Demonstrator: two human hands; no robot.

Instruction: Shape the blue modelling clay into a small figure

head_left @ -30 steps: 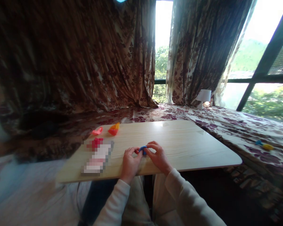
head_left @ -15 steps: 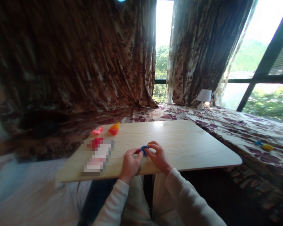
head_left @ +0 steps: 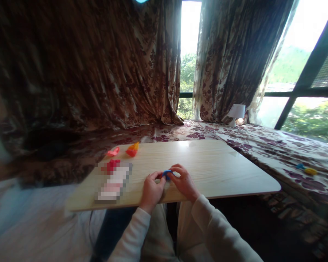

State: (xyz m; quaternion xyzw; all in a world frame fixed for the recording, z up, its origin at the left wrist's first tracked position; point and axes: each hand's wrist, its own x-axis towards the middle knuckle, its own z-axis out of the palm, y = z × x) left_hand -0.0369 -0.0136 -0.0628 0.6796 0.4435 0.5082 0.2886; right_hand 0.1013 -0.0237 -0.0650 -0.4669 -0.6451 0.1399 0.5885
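Spanning the background, the brown floral fabric curtains [head_left: 98,65] frame a bright window. The pale rectangular wooden table [head_left: 207,163] lies below them. The left hand [head_left: 151,191] and the right hand [head_left: 184,182] rest on its near edge, close together, each pinching one side of the same item between thumb and forefinger. A limp orange rubbery piece [head_left: 132,149] and a limp pink rubbery piece [head_left: 113,151] lie at the far left corner, well apart from the hands. The small blue rubbery piece [head_left: 167,174] sits between the fingertips, just above the tabletop.

Handling estimate: the blue piece appears very light, soft and stretchy, not fragile, and likely to slip under a loose pinch. Grip it at opposite edges with the fingertip pads.
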